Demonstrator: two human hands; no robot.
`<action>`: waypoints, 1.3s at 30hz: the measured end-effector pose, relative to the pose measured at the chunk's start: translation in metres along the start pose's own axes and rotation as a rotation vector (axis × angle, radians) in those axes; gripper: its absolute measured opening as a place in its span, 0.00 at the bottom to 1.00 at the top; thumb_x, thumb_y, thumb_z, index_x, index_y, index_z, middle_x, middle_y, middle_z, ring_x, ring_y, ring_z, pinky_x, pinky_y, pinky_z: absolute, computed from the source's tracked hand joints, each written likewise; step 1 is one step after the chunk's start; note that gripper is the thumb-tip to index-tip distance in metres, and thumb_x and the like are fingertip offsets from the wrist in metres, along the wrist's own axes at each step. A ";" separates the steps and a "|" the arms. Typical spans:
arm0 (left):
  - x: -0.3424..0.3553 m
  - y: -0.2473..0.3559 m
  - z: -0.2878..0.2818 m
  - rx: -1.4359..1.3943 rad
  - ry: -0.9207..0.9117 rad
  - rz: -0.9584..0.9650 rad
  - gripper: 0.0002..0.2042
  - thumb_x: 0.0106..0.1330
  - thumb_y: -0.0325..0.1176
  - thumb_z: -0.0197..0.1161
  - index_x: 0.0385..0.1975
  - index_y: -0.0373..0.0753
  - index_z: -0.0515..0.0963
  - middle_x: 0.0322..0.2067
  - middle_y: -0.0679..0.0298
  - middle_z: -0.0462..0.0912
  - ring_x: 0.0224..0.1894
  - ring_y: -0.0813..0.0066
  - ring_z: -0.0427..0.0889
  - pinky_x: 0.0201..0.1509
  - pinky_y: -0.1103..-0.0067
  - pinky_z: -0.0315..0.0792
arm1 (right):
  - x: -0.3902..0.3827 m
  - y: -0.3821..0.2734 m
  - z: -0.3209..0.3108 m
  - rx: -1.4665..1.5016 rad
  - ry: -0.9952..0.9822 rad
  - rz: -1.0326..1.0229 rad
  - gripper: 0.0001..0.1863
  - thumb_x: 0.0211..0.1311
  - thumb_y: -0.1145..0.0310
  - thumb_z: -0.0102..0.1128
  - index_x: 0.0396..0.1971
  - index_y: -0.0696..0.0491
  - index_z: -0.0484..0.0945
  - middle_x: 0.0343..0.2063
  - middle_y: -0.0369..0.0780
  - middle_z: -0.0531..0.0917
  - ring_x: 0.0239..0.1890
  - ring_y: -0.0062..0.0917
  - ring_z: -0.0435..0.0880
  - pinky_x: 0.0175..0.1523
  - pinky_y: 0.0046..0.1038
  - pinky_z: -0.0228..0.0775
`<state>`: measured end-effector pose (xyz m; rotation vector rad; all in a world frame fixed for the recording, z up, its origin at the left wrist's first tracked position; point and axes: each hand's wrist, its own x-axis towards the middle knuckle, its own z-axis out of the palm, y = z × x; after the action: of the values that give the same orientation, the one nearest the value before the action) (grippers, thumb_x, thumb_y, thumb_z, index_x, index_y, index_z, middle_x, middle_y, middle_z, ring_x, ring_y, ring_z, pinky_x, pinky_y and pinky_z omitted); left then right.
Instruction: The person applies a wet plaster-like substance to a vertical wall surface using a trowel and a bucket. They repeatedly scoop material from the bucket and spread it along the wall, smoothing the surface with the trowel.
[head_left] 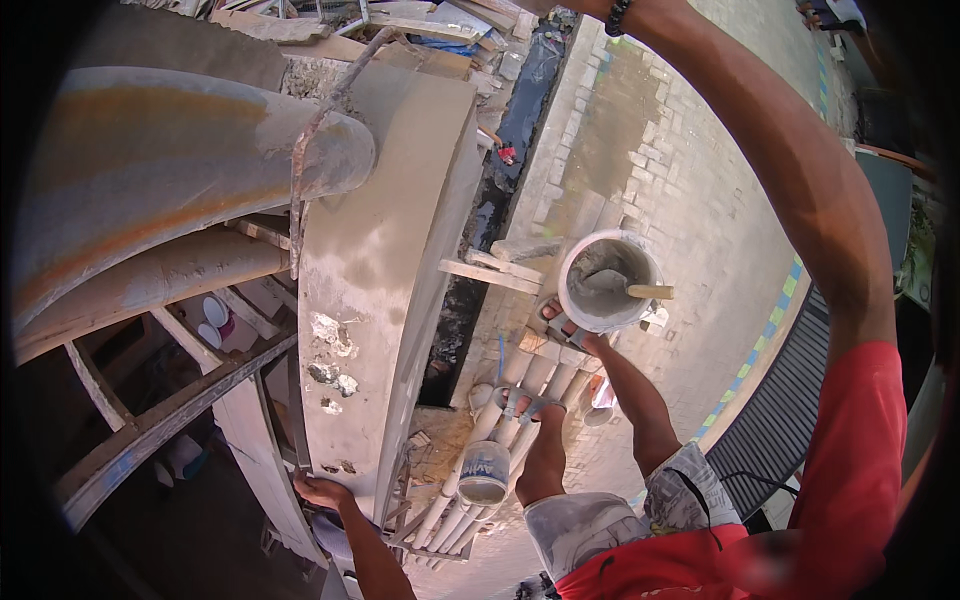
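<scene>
My left hand [322, 491] is at the lower left edge of a grey plastered wall top [385, 220]. Its fingers are closed around the lower end of a narrow dark strip [296, 410] that runs along that edge. Wet mortar lumps [330, 335] and rough patches lie on the plaster. My right arm reaches far up and forward, a dark beaded bracelet on its wrist. Of my right hand [590, 6] only a part shows at the upper edge, its fingers cut off. A crooked, mortar-crusted rod [300, 190] lies across the wall's far left side.
My sandalled feet rest on pipes [535, 375] and wooden blocks. Beside them stand a mortar bucket [585, 310] with a wooden-handled tool and a smaller white bucket [483, 470]. A dark-water ditch [520, 130] follows the wall. Left are a big curved roof sheet [180, 150] and beams [200, 410].
</scene>
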<state>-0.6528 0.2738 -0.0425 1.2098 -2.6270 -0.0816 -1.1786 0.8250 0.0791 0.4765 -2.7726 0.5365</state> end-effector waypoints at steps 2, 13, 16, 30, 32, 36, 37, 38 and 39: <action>0.003 -0.012 -0.019 0.069 0.020 0.024 0.15 0.62 0.28 0.41 0.42 0.32 0.75 0.39 0.50 0.76 0.43 0.53 0.74 0.49 0.62 0.66 | -0.060 0.007 0.000 0.039 -0.048 0.148 0.18 0.56 0.66 0.55 0.47 0.55 0.72 0.38 0.47 0.80 0.40 0.38 0.79 0.47 0.33 0.71; 0.000 0.000 -0.005 0.013 0.031 -0.051 0.15 0.61 0.30 0.42 0.37 0.28 0.74 0.38 0.47 0.75 0.42 0.50 0.72 0.49 0.62 0.63 | -0.172 -0.108 0.013 0.279 0.016 0.373 0.30 0.42 0.73 0.59 0.51 0.57 0.67 0.35 0.46 0.71 0.39 0.40 0.72 0.44 0.35 0.67; -0.001 0.012 -0.013 -0.012 0.004 -0.112 0.14 0.61 0.31 0.43 0.35 0.28 0.74 0.37 0.47 0.75 0.42 0.49 0.70 0.48 0.61 0.61 | -0.159 -0.129 0.037 0.246 0.079 0.440 0.29 0.43 0.72 0.59 0.50 0.58 0.67 0.36 0.46 0.70 0.40 0.41 0.70 0.43 0.37 0.68; 0.001 -0.009 -0.002 -0.064 0.027 0.034 0.13 0.57 0.25 0.44 0.39 0.33 0.73 0.38 0.52 0.76 0.43 0.52 0.70 0.48 0.64 0.60 | -0.129 -0.160 0.076 0.179 0.184 0.609 0.30 0.46 0.70 0.59 0.52 0.59 0.65 0.39 0.50 0.71 0.43 0.45 0.72 0.47 0.40 0.67; 0.001 -0.012 0.000 -0.074 0.037 0.038 0.13 0.57 0.25 0.44 0.38 0.33 0.74 0.37 0.52 0.76 0.42 0.51 0.70 0.48 0.64 0.60 | -0.131 -0.163 0.076 0.180 0.117 0.647 0.29 0.47 0.70 0.59 0.52 0.59 0.64 0.39 0.50 0.71 0.43 0.45 0.71 0.47 0.40 0.67; 0.000 -0.013 0.004 -0.067 0.059 0.075 0.12 0.57 0.25 0.44 0.37 0.33 0.74 0.36 0.52 0.76 0.41 0.52 0.71 0.48 0.64 0.60 | -0.154 -0.174 0.065 0.196 0.009 0.673 0.29 0.47 0.70 0.59 0.52 0.59 0.65 0.39 0.51 0.71 0.43 0.45 0.72 0.47 0.40 0.66; 0.000 -0.009 0.001 -0.053 0.061 0.097 0.12 0.57 0.25 0.44 0.36 0.33 0.74 0.36 0.53 0.76 0.41 0.52 0.72 0.48 0.64 0.60 | -0.168 -0.180 0.058 0.205 -0.016 0.656 0.29 0.47 0.70 0.58 0.52 0.59 0.65 0.39 0.51 0.71 0.43 0.45 0.72 0.47 0.40 0.66; 0.002 -0.010 -0.002 -0.041 0.061 0.097 0.12 0.57 0.25 0.44 0.36 0.33 0.74 0.35 0.53 0.76 0.41 0.52 0.72 0.48 0.64 0.60 | -0.183 -0.189 0.051 0.219 -0.041 0.639 0.28 0.47 0.70 0.58 0.52 0.60 0.65 0.39 0.51 0.71 0.43 0.45 0.72 0.47 0.40 0.66; 0.003 -0.011 -0.005 -0.030 0.060 0.099 0.11 0.57 0.25 0.44 0.35 0.33 0.74 0.35 0.53 0.76 0.41 0.53 0.72 0.48 0.64 0.60 | -0.194 -0.194 0.047 0.231 -0.067 0.623 0.28 0.47 0.70 0.58 0.51 0.60 0.65 0.39 0.51 0.71 0.43 0.45 0.72 0.47 0.40 0.66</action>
<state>-0.6450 0.2647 -0.0387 1.0542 -2.6190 -0.0657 -0.9406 0.6879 0.0342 -0.3579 -2.9080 0.9934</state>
